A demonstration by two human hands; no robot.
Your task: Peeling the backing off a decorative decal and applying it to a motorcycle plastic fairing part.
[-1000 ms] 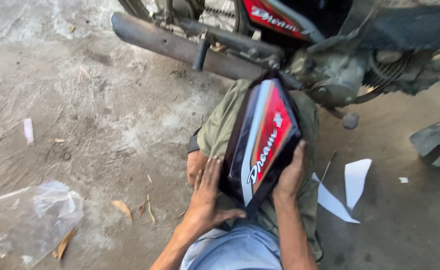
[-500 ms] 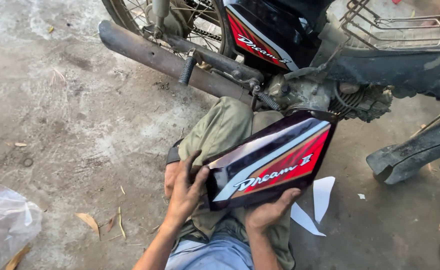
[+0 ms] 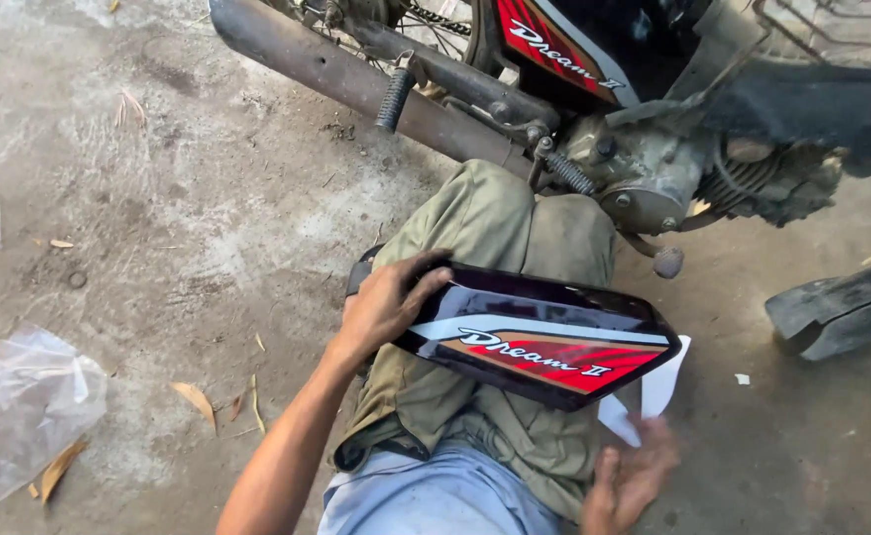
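A person crouched on the concrete floor beside a motorcycle grips a glossy black side cover panel with the left hand, fingers curled over its near-left end. The panel (trimmed with a white band and a red flash) lies across the person's olive-trousered knees, its long axis running left to right and tapering to a point toward the right, roughly parallel to the rusty exhaust pipe above it. The right hand hovers open and blurred just below the panel's pointed end, holding nothing; it is the nearer hand to that free tip, which lies up and slightly right of it. White paper scraps show just behind the tip. A crumpled clear plastic bag rests near the floor's left edge, among dry leaves.
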